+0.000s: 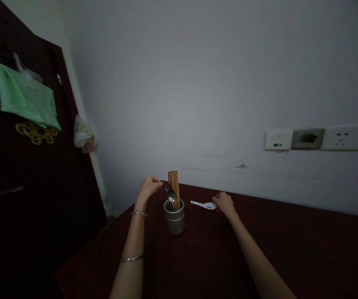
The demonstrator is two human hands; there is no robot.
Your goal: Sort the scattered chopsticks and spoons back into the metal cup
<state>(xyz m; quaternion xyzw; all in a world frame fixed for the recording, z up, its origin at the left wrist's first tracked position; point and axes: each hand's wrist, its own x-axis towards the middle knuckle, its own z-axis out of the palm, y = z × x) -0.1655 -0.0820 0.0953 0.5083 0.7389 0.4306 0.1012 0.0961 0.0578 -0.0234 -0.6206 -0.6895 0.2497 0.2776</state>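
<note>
A grey cylindrical utensil holder (175, 224) stands upright on the dark red table, with several wooden chopsticks (175, 187) and shiny metal spoons (171, 196) in it. My left hand (150, 187) is just left of the spoon heads, its fingers closed in a pinch; whether they touch a spoon is unclear. To the right of the holder is a white soup spoon (204, 204) with a blue mark in its bowl and its handle pointing left. My right hand (224, 203) has its fingers curled at the bowl end of this soup spoon, appearing to grip it.
The dark red table (204, 257) meets a pale wall (191, 104) at its back edge. Wall sockets (337, 139) are on the right. At left is a dark door (26, 174) with a green cloth (26, 93); a plastic bag (83, 133) hangs by its frame.
</note>
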